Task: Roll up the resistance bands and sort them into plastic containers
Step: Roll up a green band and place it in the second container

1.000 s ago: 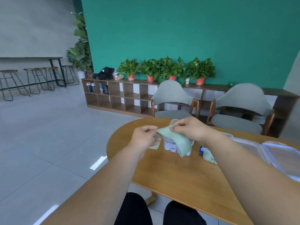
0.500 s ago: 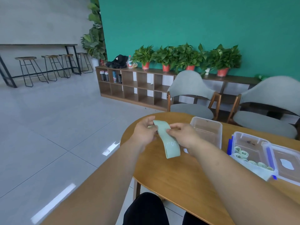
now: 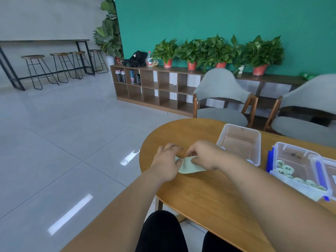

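— Band's whereabouts?
— Flat on the wooden table [image 3: 200, 200]: one pale green resistance band [image 3: 190, 168], caught between the two hands, dead ahead at 12 o'clock from the lap.

— State of the grips?
— Right hand [image 3: 203, 155] curled over the band's far edge, fingertips and thumb pinching the material. Left hand [image 3: 166, 165] set against the 9 o'clock end, fingers loose and spread, wrapped round nothing, thumb side pressing the band down. Some blur there, so read with caution.

— Long axis?
— Roughly 10 o'clock to 4 o'clock, with the 4 o'clock end tucked under the right wrist. Both hands touching, neither nearer. Likely calls for rolling along that line from the end at the left thumb, with the right hand steadying.

— Destination afterwards?
— Lidless storage box [image 3: 307, 168] at 3 o'clock from the grip, on the right hand's side, already holding rolled bands [image 3: 284, 169] of the same pale green; probably that one. Empty clear container [image 3: 240, 142] at 2 o'clock, just beyond the right hand.

— Any writing?
— None legible: no print showing on the band, nothing on either container, and labels on the bottles [image 3: 132, 77] in the far shelf unit [image 3: 158, 88] too small to read
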`<state>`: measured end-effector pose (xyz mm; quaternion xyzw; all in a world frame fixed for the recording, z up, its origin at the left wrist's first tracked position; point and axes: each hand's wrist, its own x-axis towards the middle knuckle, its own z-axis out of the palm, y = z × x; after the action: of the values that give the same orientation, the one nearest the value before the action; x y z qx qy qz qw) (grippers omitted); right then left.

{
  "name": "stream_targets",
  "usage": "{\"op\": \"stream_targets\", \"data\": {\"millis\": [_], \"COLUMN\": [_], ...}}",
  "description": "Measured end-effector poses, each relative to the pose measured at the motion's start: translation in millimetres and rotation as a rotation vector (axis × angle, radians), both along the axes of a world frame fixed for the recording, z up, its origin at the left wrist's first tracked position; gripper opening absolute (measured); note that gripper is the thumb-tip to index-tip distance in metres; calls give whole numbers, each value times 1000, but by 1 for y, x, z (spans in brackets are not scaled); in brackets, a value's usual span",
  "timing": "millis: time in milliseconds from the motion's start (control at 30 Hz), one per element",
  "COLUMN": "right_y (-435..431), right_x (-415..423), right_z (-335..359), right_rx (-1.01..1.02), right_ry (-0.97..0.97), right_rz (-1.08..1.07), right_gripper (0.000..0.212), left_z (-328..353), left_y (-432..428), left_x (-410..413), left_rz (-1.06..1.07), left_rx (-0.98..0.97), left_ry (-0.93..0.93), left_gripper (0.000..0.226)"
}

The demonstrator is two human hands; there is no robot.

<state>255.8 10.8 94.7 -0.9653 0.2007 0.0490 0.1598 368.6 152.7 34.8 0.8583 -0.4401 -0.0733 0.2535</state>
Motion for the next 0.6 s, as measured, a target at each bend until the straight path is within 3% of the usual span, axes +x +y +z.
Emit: {"op": "stream_targets", "data": {"millis": [133,267,400,500,600], "right_y": [-9,-16,-18,-18,-13], "right_x": [5,10,21,36,45], "right_z": [34,59,72,65,38], "right_rx": [-118,-256,-305,-376,-532], "right_ry": [36,102,48,1,-65], "right_rz": [122,149,168,219,184], "right_gripper": [24,21,13,7,33], "left_z": [18,38,50,40,15], "left_y": [-1,1,3,2,0], "left_x": [6,3,-1,6,11], "left_rz": [-118,-181,-212,-147,94], "left_rx": [-103,-213,-246,-216,-172], "left_ry": [220,472,752,886,856], "left_gripper": [15,14,20,21,19]}}
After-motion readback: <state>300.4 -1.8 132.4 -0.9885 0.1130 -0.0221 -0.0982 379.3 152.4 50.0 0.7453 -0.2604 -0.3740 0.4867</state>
